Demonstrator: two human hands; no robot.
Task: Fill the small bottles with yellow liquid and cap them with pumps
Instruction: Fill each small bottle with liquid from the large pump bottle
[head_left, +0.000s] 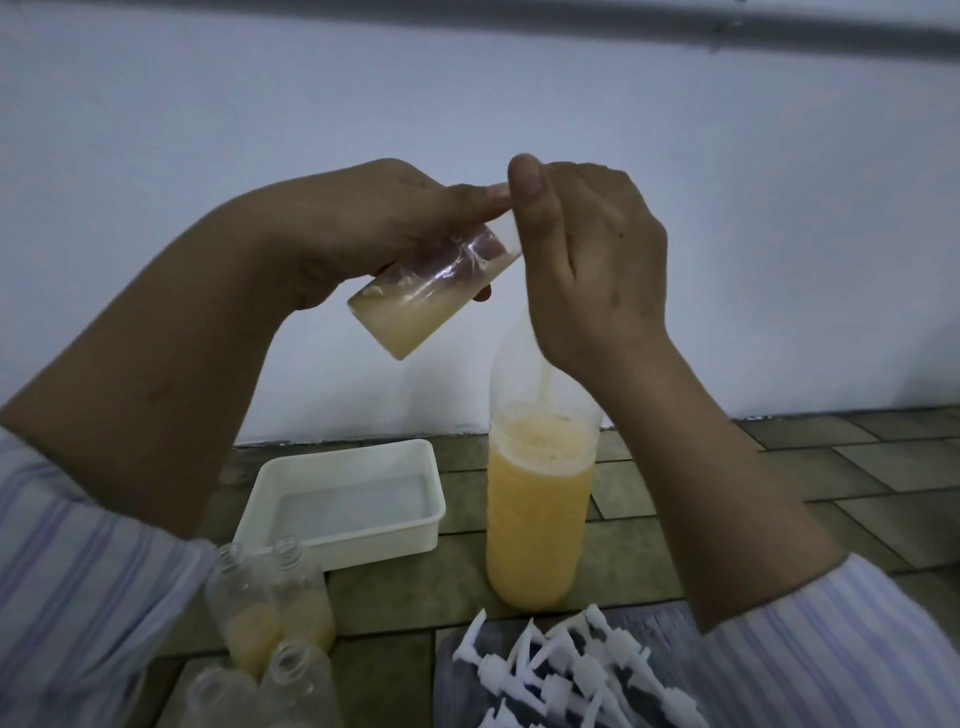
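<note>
White tray (332, 540) on tiled surface (857, 467); pale wall (208, 104) behind

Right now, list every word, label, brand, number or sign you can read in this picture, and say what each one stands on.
None: no readable text shows anywhere.
Small bottle in the left hand: clear, no label.
Large bottle of yellow liquid, steadied by the right hand: no label visible.
White tray, pumps, standing small bottles: no markings visible.

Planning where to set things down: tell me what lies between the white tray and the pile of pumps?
In the head view, only bare tiled tabletop separates the white tray from the pumps.
</note>
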